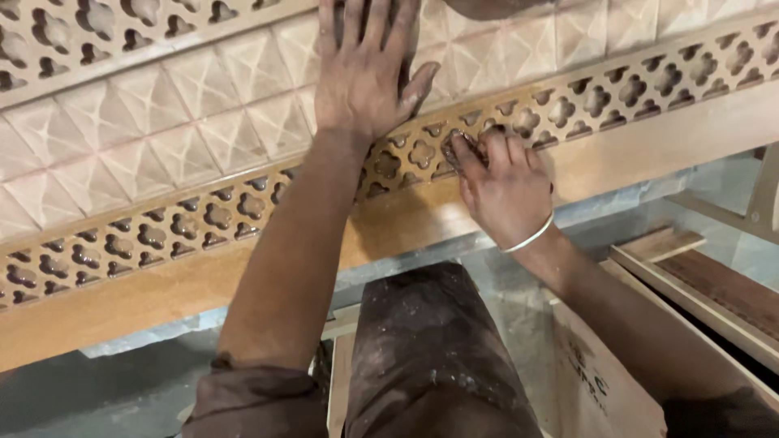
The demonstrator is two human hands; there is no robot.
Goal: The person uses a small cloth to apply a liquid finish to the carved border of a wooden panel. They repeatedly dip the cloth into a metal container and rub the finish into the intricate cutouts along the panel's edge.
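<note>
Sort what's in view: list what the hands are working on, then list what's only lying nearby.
In use:
carved wooden panel
pierced border strip
left hand, flat on panel
right hand, fingertips on strip

Lying about:
wooden frame pieces
brown paper bag

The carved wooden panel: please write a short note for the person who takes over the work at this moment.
Left hand: open, flat on the carved wooden panel, on its pale diamond-pattern field.
Right hand: fingers pinched on a small dark piece, probably sandpaper, hard to tell, pressed on the pierced clover-pattern strip.
Panel lies tilted across the view; loose brown wooden boards lie lower right.
Done: cannot tell how far the strip is rubbed.
Left: probably the rest of the strip.
</note>
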